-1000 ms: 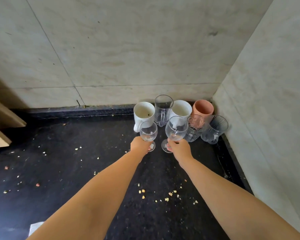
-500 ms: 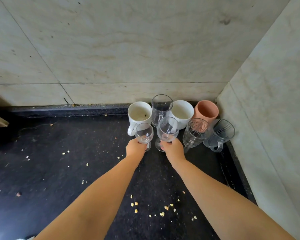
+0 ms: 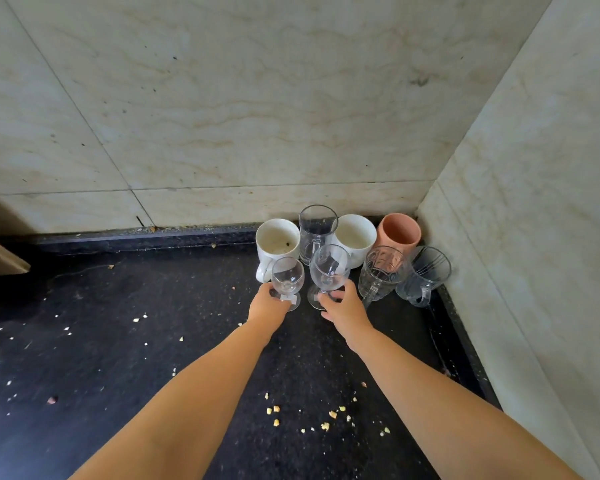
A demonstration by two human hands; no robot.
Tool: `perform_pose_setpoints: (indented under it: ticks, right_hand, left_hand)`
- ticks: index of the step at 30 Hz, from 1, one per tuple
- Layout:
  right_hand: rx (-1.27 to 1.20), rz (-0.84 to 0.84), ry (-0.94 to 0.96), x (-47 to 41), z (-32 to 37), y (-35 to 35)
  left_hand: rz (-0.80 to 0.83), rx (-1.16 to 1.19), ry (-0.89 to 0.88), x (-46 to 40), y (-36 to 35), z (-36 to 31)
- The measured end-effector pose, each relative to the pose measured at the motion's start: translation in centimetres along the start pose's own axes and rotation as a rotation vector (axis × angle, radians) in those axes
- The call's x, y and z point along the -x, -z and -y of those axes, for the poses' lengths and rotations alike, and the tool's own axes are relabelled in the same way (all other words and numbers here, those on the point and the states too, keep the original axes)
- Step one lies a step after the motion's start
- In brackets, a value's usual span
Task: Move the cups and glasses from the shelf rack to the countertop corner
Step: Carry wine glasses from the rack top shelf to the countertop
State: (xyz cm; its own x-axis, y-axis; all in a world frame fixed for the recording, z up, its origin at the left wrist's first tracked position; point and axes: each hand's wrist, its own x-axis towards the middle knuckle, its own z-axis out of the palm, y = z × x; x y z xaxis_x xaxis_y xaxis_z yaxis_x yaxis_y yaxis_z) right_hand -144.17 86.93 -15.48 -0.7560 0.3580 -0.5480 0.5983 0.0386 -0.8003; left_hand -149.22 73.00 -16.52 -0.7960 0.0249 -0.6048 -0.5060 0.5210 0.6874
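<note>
Two stemmed glasses stand on the black countertop near its right corner. My left hand grips the stem of the small wine glass. My right hand holds the stem and foot of the larger wine glass, with fingers loosening around it. Behind them stand a white mug, a clear glass mug, a white cup and a terracotta cup. A patterned glass mug and a ribbed glass mug stand at the right.
Marble walls close the corner behind and to the right. Crumbs lie scattered over the counter. A wooden board edge juts in at the far left.
Both glasses have come down onto the counter in front of the cups. My right hand's fingers have loosened around its glass. The view has shifted slightly.
</note>
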Motion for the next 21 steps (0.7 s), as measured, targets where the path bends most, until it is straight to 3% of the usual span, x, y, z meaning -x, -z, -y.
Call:
perform_pose_setpoints:
  ticks: [13, 15, 19, 21]
  right_hand:
    - [0.251, -0.269, 0.202, 7.8, 3.9, 1.3]
    - [0.443, -0.259, 0.315, 9.3, 4.5, 0.9]
    - [0.948, -0.199, 0.551, 12.2, 5.1, -0.4]
    - [1.125, -0.158, 0.645, 12.9, 5.1, -1.1]
  left_hand:
    - [-0.094, -0.289, -0.357, 7.1, 6.0, -1.6]
    - [-0.112, -0.404, -0.443, 8.6, 6.9, -1.3]
    - [-0.248, -0.919, -0.666, 11.5, 8.9, -0.4]
    - [-0.267, -1.038, -0.709, 12.6, 9.7, 0.3]
